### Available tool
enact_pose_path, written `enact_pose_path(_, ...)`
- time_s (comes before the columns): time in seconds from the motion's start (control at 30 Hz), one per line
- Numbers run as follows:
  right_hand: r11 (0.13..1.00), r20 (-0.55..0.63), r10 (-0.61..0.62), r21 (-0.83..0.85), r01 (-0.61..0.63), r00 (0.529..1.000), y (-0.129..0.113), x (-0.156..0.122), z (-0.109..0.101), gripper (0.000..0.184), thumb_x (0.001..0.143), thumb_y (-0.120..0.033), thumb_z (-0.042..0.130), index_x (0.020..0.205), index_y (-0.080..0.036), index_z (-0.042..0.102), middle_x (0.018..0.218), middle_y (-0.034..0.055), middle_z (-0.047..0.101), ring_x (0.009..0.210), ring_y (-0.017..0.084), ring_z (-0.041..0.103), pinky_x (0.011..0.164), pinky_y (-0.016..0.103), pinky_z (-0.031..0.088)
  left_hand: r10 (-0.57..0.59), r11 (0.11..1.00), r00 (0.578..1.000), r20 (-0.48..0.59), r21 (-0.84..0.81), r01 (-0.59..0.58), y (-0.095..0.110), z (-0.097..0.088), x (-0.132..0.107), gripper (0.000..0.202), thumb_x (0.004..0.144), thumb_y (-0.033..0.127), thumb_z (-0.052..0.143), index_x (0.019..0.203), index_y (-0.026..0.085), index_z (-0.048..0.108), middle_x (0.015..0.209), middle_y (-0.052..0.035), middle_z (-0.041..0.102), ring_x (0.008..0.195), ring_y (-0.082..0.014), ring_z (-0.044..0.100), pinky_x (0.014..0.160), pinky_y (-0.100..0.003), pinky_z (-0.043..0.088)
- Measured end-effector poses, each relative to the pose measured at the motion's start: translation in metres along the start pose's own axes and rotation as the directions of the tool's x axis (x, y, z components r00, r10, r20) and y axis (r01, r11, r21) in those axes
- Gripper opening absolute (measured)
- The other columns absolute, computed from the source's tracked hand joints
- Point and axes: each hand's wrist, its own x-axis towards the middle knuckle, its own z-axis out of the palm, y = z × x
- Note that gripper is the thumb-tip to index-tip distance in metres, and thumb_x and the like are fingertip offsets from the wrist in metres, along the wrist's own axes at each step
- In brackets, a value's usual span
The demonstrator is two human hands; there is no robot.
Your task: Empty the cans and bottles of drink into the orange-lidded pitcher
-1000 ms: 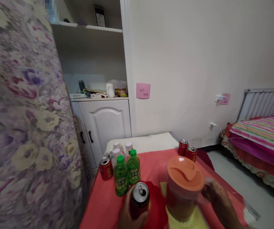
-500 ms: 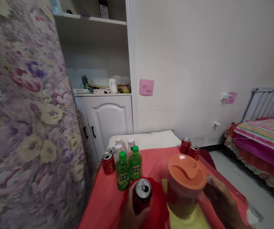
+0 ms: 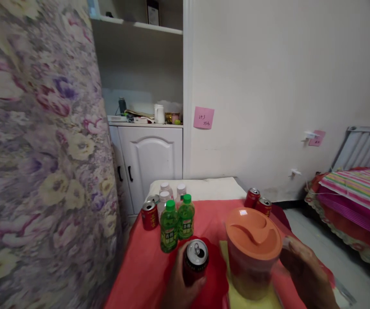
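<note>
My left hand [image 3: 183, 281] is wrapped round an opened drink can [image 3: 197, 262], dark with a silver top, held upright over a red scalloped tray [image 3: 215, 274]. At the right, my right hand [image 3: 304, 262] is closed at the handle side of a clear pitcher [image 3: 252, 279] with an orange lid [image 3: 254, 231]. The handle itself is mostly hidden by the fingers. Below the pitcher lies a yellow cloth [image 3: 236, 296]; whether the base touches it I cannot tell. Two green-capped bottles [image 3: 169, 231] of green drink stand just beyond the left hand.
A red can [image 3: 149, 216] and several white-capped clear bottles [image 3: 164, 199] stand behind the green ones. Two red cans [image 3: 252, 197] are at the far right of the red tablecloth [image 3: 210, 214]. A floral curtain [image 3: 43, 150] hangs at left; a bed [image 3: 355, 193] is at right.
The view has swung slightly left, so the scene sits a little further right. Both hands keep their holds on the can and the pitcher.
</note>
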Motion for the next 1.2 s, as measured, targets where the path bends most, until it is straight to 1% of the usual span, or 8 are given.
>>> enact_pose_path(0.13,0.996,-0.018,0.086,0.021,-0.086,0.996,-0.020,-0.002,0.003,0.042,0.076,-0.060,0.072,0.063,-0.023,0.059,0.059,-0.0007,0.050,0.053,0.015,0.039,0.049,0.030,0.030,0.016,1.000,0.999,-0.051,0.023,-0.015,0.003,0.005,-0.002,0.080,0.058,0.023,0.071,0.135,0.013,0.051,0.143,-0.0242,0.060,0.138,-0.0425,0.052,0.119,-0.062,0.035)
enact_pose_path(0.3,0.982,0.042,0.171,-0.086,-0.167,0.984,-0.040,-0.006,0.009,0.050,0.079,-0.063,0.069,0.059,-0.021,0.051,0.056,-0.0031,0.042,0.052,0.012,0.031,0.049,0.028,0.026,0.046,0.999,0.998,-0.042,0.004,-0.046,0.015,0.007,-0.007,0.079,0.057,0.016,0.068,0.134,0.016,0.052,0.143,-0.0211,0.062,0.138,-0.0406,0.053,0.119,-0.062,0.034)
enact_pose_path(0.47,0.967,0.119,0.196,-0.190,-0.171,0.973,-0.052,-0.010,0.018,0.051,0.080,-0.063,0.068,0.060,-0.021,0.048,0.059,-0.0053,0.033,0.056,0.011,0.023,0.050,0.027,0.020,0.067,0.998,0.998,-0.014,0.021,-0.067,0.028,0.006,-0.012,0.078,0.056,0.009,0.064,0.132,0.017,0.053,0.142,-0.0182,0.063,0.138,-0.0380,0.053,0.120,-0.060,0.034)
enact_pose_path(0.63,0.947,0.175,0.208,-0.282,-0.153,0.962,-0.054,-0.006,0.022,0.054,0.082,-0.066,0.063,0.061,-0.022,0.038,0.063,-0.0071,0.020,0.058,0.011,0.015,0.053,0.029,0.012,0.078,0.997,0.997,0.022,-0.002,-0.078,0.035,0.006,-0.014,0.077,0.055,0.003,0.064,0.130,0.022,0.056,0.138,-0.0134,0.067,0.134,-0.0361,0.057,0.119,-0.056,0.038)
enact_pose_path(0.83,0.920,0.224,0.211,-0.375,-0.116,0.951,-0.063,-0.004,0.028,0.058,0.081,-0.070,0.061,0.060,-0.024,0.033,0.062,-0.0078,0.018,0.057,0.011,0.014,0.054,0.030,0.012,0.110,0.994,0.993,0.037,-0.001,-0.110,0.038,0.007,-0.016,0.075,0.057,0.002,0.062,0.129,0.021,0.056,0.135,-0.0123,0.067,0.130,-0.0336,0.060,0.116,-0.053,0.043)
enact_pose_path(0.93,0.914,0.228,0.203,-0.394,-0.100,0.952,-0.072,-0.006,0.034,0.061,0.080,-0.072,0.061,0.061,-0.025,0.028,0.063,-0.0077,0.017,0.058,0.011,0.013,0.054,0.030,0.011,0.087,0.996,0.995,0.051,-0.012,-0.086,0.039,0.007,-0.016,0.075,0.057,0.003,0.061,0.130,0.020,0.055,0.136,-0.0123,0.067,0.131,-0.0326,0.059,0.117,-0.051,0.042)
enact_pose_path(1.03,0.910,0.227,0.206,-0.402,-0.101,0.952,-0.076,-0.006,0.037,0.063,0.079,-0.074,0.060,0.061,-0.025,0.026,0.062,-0.0076,0.017,0.058,0.011,0.013,0.054,0.030,0.011,0.054,0.999,0.998,0.041,-0.003,-0.054,0.037,0.008,-0.017,0.079,0.055,0.004,0.062,0.132,0.020,0.053,0.137,-0.0132,0.065,0.133,-0.0336,0.057,0.118,-0.051,0.040)
enact_pose_path(1.2,0.889,0.209,0.222,-0.444,-0.110,0.952,-0.078,-0.005,0.038,0.066,0.076,-0.079,0.060,0.061,-0.025,0.026,0.060,-0.0072,0.018,0.058,0.011,0.014,0.055,0.031,0.010,0.080,0.997,0.996,0.033,-0.003,-0.080,0.030,0.009,-0.017,0.079,0.055,0.003,0.062,0.132,0.021,0.054,0.136,-0.0126,0.066,0.132,-0.0343,0.058,0.117,-0.052,0.042)
